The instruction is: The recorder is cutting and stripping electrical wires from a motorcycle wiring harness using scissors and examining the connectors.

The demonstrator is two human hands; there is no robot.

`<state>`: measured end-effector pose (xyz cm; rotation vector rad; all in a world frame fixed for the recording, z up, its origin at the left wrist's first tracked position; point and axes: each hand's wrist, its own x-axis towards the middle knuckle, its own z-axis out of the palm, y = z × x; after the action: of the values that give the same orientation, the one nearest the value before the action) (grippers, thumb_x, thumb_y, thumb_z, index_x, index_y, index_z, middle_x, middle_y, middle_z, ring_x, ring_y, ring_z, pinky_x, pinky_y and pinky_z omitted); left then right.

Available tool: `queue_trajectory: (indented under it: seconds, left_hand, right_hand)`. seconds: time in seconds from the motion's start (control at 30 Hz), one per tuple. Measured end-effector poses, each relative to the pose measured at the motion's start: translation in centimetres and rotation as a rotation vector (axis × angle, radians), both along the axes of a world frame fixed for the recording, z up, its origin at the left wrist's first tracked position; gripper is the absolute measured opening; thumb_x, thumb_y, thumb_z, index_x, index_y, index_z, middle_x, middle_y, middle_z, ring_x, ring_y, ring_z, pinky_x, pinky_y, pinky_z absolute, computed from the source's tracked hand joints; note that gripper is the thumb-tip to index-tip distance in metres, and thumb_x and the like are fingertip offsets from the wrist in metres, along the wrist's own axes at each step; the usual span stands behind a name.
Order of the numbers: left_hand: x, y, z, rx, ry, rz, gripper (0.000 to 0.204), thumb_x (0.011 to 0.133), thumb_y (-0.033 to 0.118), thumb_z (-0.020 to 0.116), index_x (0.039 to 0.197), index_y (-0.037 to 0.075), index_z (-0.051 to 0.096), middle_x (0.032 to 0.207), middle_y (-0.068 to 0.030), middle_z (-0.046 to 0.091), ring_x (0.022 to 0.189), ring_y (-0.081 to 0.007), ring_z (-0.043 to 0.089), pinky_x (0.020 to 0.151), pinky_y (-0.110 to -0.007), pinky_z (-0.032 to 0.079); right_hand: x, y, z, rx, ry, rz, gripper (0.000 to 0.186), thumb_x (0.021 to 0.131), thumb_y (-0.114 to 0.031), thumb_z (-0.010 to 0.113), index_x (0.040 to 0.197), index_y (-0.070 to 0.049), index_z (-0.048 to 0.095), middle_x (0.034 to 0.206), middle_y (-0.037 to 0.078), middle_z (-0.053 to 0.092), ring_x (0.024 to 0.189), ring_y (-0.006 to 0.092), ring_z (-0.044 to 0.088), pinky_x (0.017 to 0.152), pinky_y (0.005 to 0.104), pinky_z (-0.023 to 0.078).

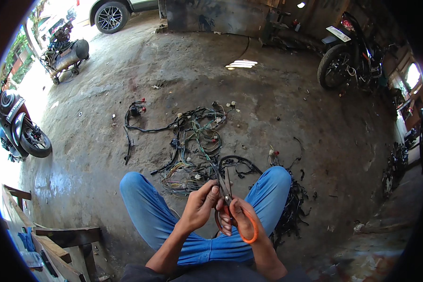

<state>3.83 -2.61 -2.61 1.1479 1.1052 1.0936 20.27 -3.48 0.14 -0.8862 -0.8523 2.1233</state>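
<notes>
As the right hand (pixel 240 217) grips spread orange-handled scissors (pixel 227 198), a slip could nick the left hand (pixel 200 205), curled just beside, its hold unclear.

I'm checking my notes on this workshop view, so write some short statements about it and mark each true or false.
1. The right hand holds scissors. True.
2. The scissors' handles are green. False: they are orange.
3. Tangled wiring lies on the floor in front of the person. True.
4. The motorcycle at the left of the view is the only one in it. False: a second motorcycle stands at the upper right.
5. Black scraps lie beside the right knee. True.
6. The person's trousers are red. False: they are blue.
</notes>
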Motion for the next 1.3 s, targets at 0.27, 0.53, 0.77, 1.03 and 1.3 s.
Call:
queue_trajectory:
  seconds: [0.27, 0.53, 0.77, 1.03, 1.3]
  left_hand:
    - [-0.8, 1.3, 0.8, -0.035, -0.020, -0.007, 0.044, 0.108, 0.026, 0.041, 0.146, 0.004, 0.046, 0.080, 0.0022, 0.053, 0.071, -0.0066, 0.046, 0.067, -0.022, 0.039]
    - [-0.2, 2.3, -0.8, 0.074, -0.024, -0.024, 0.037, 0.108, 0.027, 0.046, 0.134, 0.002, 0.053, 0.100, -0.0033, 0.059, 0.102, -0.0128, 0.057, 0.091, -0.029, 0.046]
    - [1.1, 1.8, -0.7, 0.098, -0.021, 0.091, 0.039, 0.109, 0.026, 0.044, 0.139, 0.004, 0.051, 0.092, 0.0020, 0.054, 0.087, -0.0069, 0.050, 0.080, -0.023, 0.043]
    - [1.2, 1.7, -0.6, 0.056, -0.004, 0.105, 0.041, 0.110, 0.032, 0.038, 0.129, 0.004, 0.062, 0.066, 0.0100, 0.038, 0.058, -0.0011, 0.030, 0.053, -0.021, 0.023]
    - [1.5, 1.6, 0.1, 0.053, 0.017, 0.019, 0.041, 0.110, 0.031, 0.036, 0.127, 0.005, 0.063, 0.065, 0.0079, 0.042, 0.059, -0.0015, 0.032, 0.054, -0.022, 0.024]
  right_hand:
    - [-0.5, -0.6, -0.1, 0.148, -0.322, 0.007, 0.053, 0.099, -0.055, 0.053, 0.096, -0.003, 0.056, 0.060, -0.002, 0.047, 0.043, 0.0054, 0.044, 0.041, 0.0211, 0.038]
    - [-0.9, -1.7, -1.5, 0.199, -0.367, -0.077, 0.052, 0.097, -0.056, 0.057, 0.088, -0.004, 0.054, 0.057, -0.003, 0.046, 0.042, 0.0039, 0.043, 0.039, 0.0208, 0.035]
    - [-0.2, -2.1, -2.7, 0.254, -0.372, -0.091, 0.050, 0.099, -0.054, 0.055, 0.093, -0.005, 0.054, 0.060, -0.004, 0.047, 0.047, 0.0039, 0.046, 0.043, 0.0220, 0.036]
    - [-0.7, -2.8, -1.8, 0.017, -0.069, -0.094, 0.058, 0.099, -0.060, 0.047, 0.101, -0.003, 0.053, 0.062, -0.003, 0.040, 0.046, 0.0045, 0.040, 0.042, 0.0204, 0.034]
    - [-0.6, -2.3, -1.6, -0.124, 0.150, -0.136, 0.069, 0.099, -0.067, 0.028, 0.098, -0.003, 0.053, 0.055, -0.003, 0.037, 0.035, 0.0058, 0.035, 0.033, 0.0205, 0.034]
